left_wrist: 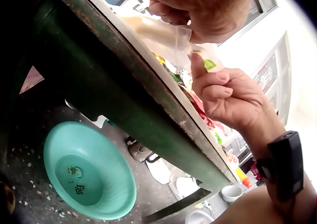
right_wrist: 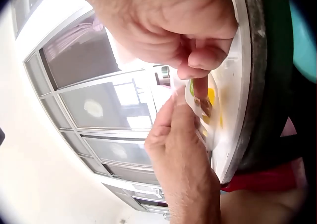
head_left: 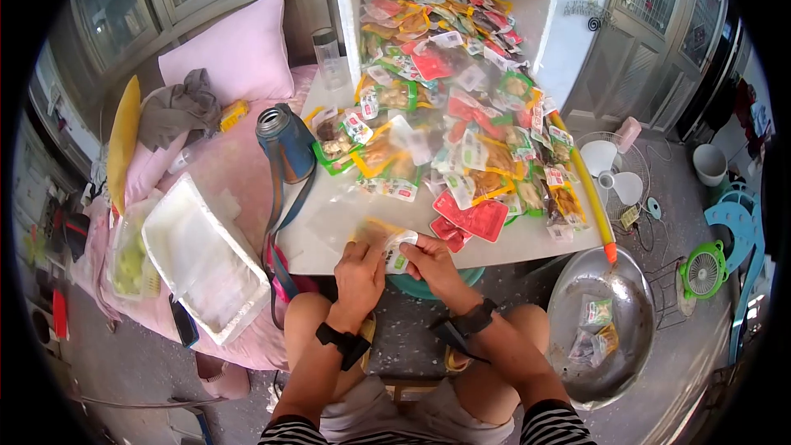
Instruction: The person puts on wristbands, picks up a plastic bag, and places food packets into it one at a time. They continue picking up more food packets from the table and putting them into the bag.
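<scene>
At the table's front edge, both hands pinch a clear plastic food packet [head_left: 397, 254] with a white and green label and a yellow edge. My left hand [head_left: 360, 274] grips its left side, fingers curled. The right hand [head_left: 430, 265] pinches the label side between thumb and fingers. In the right wrist view the packet [right_wrist: 212, 102] hangs between the two hands, partly hidden by fingers. Just beyond lie two red packets [head_left: 474, 216] and a large heap of similar food packets [head_left: 486, 148] spilling towards me.
A white foam box [head_left: 349, 33] lies tipped at the back of the table [head_left: 321, 235]. A blue flask [head_left: 286, 144] stands left, a yellow-orange stick [head_left: 587, 177] right. On the floor are a metal basin [head_left: 568, 288] holding packets and a teal basin [left_wrist: 116, 184]. An empty foam tray [head_left: 198, 255] sits left.
</scene>
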